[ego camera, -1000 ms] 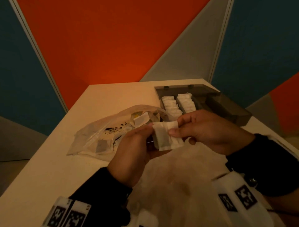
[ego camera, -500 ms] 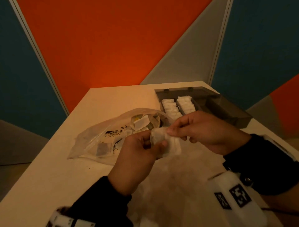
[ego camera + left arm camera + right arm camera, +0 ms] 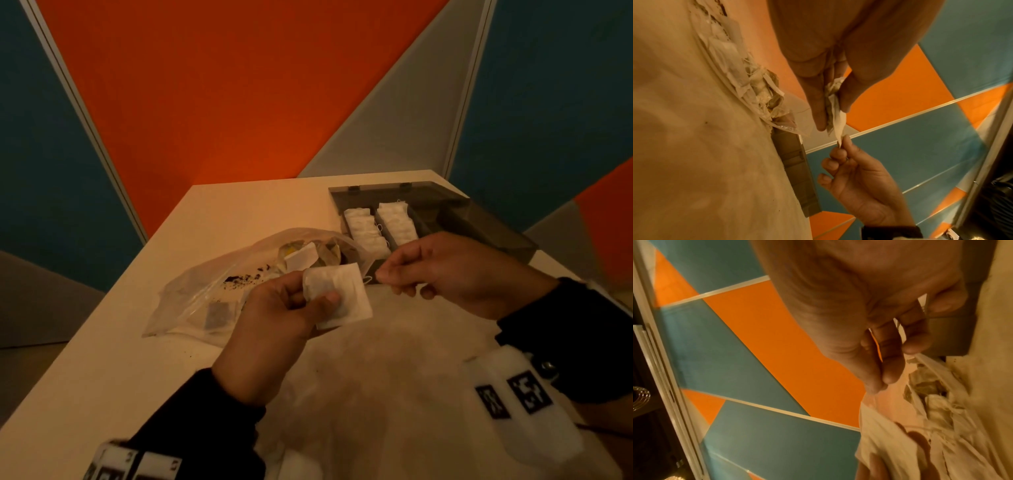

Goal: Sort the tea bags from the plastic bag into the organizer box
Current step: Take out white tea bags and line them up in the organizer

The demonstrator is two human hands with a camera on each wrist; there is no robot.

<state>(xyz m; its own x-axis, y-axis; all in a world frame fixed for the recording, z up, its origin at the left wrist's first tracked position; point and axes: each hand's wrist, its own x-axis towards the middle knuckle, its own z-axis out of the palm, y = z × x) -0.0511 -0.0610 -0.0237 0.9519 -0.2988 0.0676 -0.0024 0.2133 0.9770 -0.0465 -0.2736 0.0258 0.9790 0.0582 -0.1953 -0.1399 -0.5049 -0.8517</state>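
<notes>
Step in hand, as I'm reading it: a tea bag (image 3: 342,294) is out of the plastic bag (image 3: 219,291) and getting readied, prob. its string/tag being sorted, before it's going into the organizer box (image 3: 442,219).

Left hand (image 3: 274,322) is gripping the tea bag, thumb pressing over its front, fingers behind; the bag is sticking out toward the right, held up above the tabletop (image 3: 102,377), just in front of the plastic bag's mouth. In the left wrist view the paper is squeezed flat between thumb and fingers.

Right hand (image 3: 445,270) is hovering just beside it, thumb and forefinger pinching together on something thin. Left wrist view is showing them nipping the tea bag's tip or tag; can't tell which. Other fingers are curling loosely under.

Organizer box is sitting at the far right of the tabletop, lid open, two left compartments already packed w/ white tea bags (image 3: 380,226); compartments further right are looking dark, contents unclear. Plastic bag is lying left of the box w/ more tea bags and loose crumbs inside.

Next move prob. calls for tucking the string, then carrying the bag across to a compartment w/ room and sliding it in upright alongside the rest w/o tearing the paper.
</notes>
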